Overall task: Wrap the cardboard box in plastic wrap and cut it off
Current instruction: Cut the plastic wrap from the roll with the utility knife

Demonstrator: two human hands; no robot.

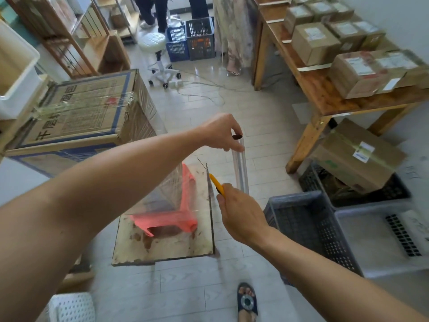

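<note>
One large brown printed cardboard box [88, 112], partly film-wrapped, sits left of the one upright clear plastic-wrap roll [241, 169]. The left hand [222, 133] pinches the roll's top; the right hand [241, 214], below, grips one yellow utility knife [217, 184] against the stretched film [167, 189].

This looks like a small packing room. Taped, labelled parcels [314, 43] crowd a wooden table [325, 94], and plastic crates [308, 226] stand on the tiled floor [255, 112]
</note>
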